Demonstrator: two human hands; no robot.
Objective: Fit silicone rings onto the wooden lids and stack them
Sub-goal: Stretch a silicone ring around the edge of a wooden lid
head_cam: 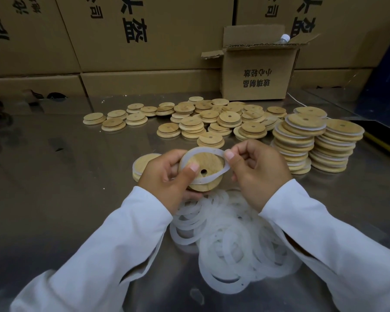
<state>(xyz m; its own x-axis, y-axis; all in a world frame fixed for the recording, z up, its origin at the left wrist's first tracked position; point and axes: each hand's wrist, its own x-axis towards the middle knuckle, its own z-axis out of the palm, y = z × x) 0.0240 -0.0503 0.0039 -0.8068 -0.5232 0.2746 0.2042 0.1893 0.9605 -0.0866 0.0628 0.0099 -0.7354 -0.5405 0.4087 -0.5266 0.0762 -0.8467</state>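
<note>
head view. the left hand (164, 176) grips a lid (208, 167) by its rim, with the thumb laid across the face beside the centre hole, pinning the near side of a ring (203, 151). the right hand (257, 174) pinches the ring's far side between thumb and forefinger and draws it out past the lid's edge. the fingers (229, 155) of both hands are thus closed on work, none idle. lid and ring are held just above the desk (77, 176), between the ring pile (230, 239) nearer the person and the loose lids (212, 118) farther off. ringed stacks (313, 140) stand to the right, one leaning a little, and an open box (259, 73) stands behind.

handling, as judged: the ring looks thin, soft and elastic. it bends into an oval under a light pinch and would twist or fold if taken at one point only, so it is best held at two opposite points and walked round the rim. the lid looks stiff, light and smooth. it is best taken by the edge, leaving the stepped side free for the ring. the stacks look easily toppled, so each lid should be set down flat and centred.
</note>
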